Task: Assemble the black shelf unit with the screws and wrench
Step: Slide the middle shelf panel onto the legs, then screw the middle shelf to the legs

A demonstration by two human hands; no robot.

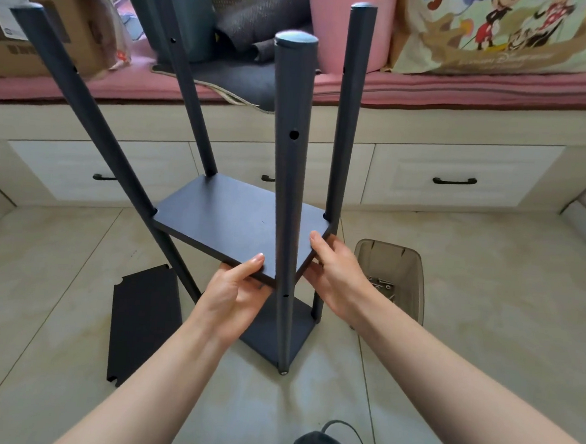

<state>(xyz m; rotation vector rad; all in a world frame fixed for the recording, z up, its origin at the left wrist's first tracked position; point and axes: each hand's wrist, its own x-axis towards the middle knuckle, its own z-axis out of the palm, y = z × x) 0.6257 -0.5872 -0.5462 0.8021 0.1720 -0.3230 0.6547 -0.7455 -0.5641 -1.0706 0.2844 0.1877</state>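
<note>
Left hand point(234, 295) and right hand point(338, 276) grip flat black rectangular shelf board point(230, 218) at near corner, either side of round dark post point(287, 187) | loose black panel point(143, 322) left of grip | beige tiled floor point(486, 285), white drawers point(455, 177) beyond

Shelf unit point(286, 204) stood upright on floor: four black round posts, bottom board fitted. Middle board point(236, 222) sat tilted between the posts. Spare black board point(144, 326) lay flat just left of the unit. Screws point(380, 285) sat in grey bin right of it.
</note>
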